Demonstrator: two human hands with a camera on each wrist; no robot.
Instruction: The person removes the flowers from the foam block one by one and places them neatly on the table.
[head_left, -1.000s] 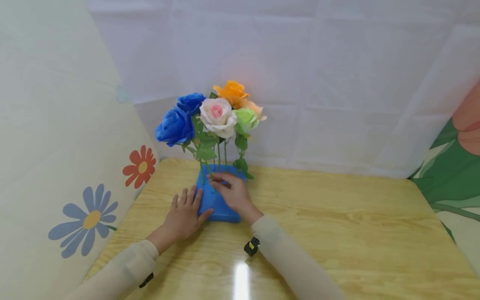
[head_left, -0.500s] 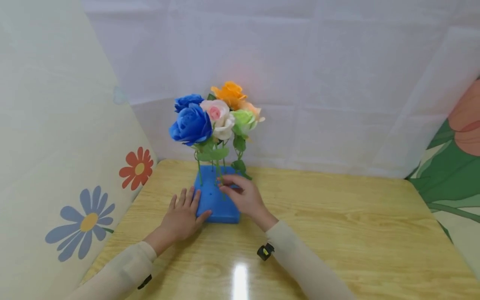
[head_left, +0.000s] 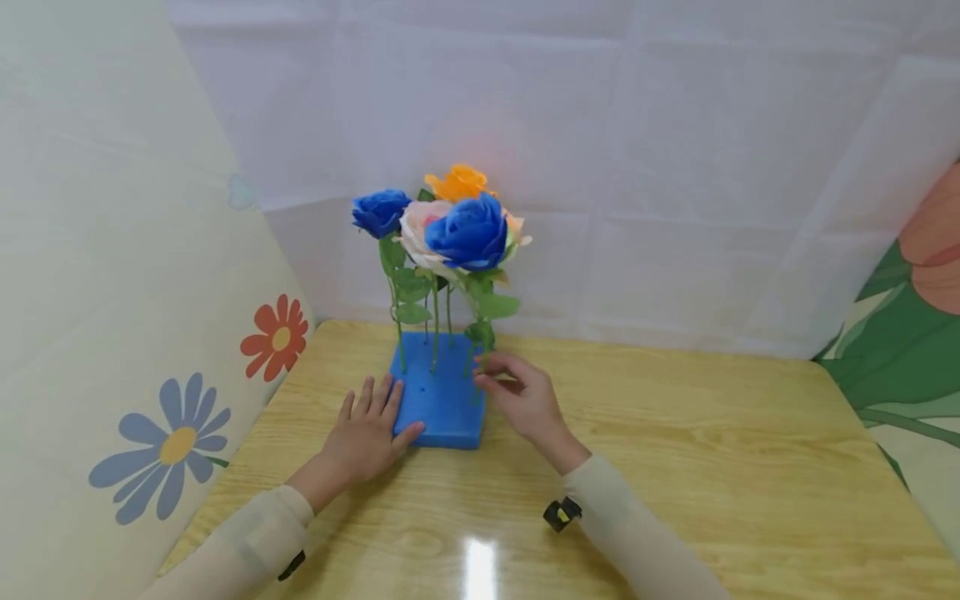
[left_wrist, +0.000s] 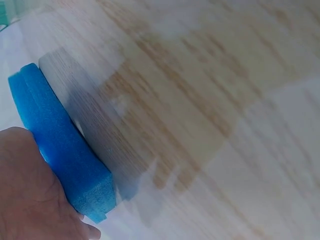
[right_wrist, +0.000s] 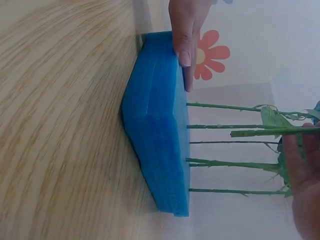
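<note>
My right hand (head_left: 528, 406) pinches the stem of a blue rose (head_left: 471, 233) between thumb and fingers, over the right side of a blue foam block (head_left: 444, 421). In the right wrist view the cut end of that stem (right_wrist: 244, 133) hangs free, apart from the block's top. My left hand (head_left: 357, 440) lies flat with spread fingers on the block's left edge. Standing in the block are another blue rose (head_left: 380, 213), a pale pink rose (head_left: 414, 237) and an orange rose (head_left: 457, 181). Peach and green blooms behind are mostly hidden by the held rose.
The block sits on a wood-grain table (head_left: 675, 467). A small hole (head_left: 422, 389) shows in its top. Behind hangs a white cloth (head_left: 675, 167); a flower-printed cloth (head_left: 176, 275) is at the left. Upright stems (right_wrist: 225, 126) crowd the block's back half.
My right hand has carried the blue rose rightward, from the left of the bunch to in front of the pink and green blooms. The left hand stays on the block.
</note>
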